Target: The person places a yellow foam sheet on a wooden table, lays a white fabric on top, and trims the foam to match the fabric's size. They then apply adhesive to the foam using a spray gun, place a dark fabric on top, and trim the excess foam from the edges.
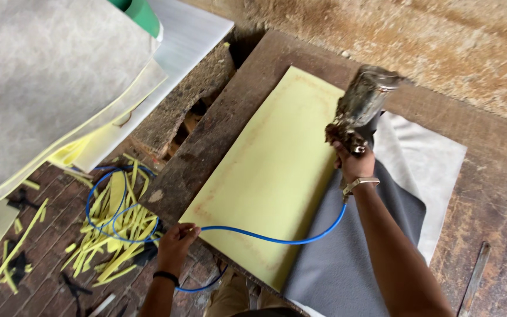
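My right hand (pixel 354 163) grips a dirty metal spray gun (pixel 360 105) held over the right edge of a pale yellow foam sheet (pixel 271 170) lying on a worn wooden table (pixel 494 194). A thin blue hose (pixel 277 238) runs from the gun across the foam to my left hand (pixel 176 243), which pinches it at the table's near corner. Beside the foam, a grey fabric piece (pixel 347 264) lies on top of a white sheet (pixel 435 170).
Yellow foam offcuts (pixel 118 229) and hose loops litter the brick floor at left. Stacked grey and yellow sheets (pixel 48 82) overhang the upper left, with a green roll (pixel 145 14) on top. A metal strip (pixel 475 279) rests on the table's right side. A rough wall (pixel 441 41) rises behind the table.
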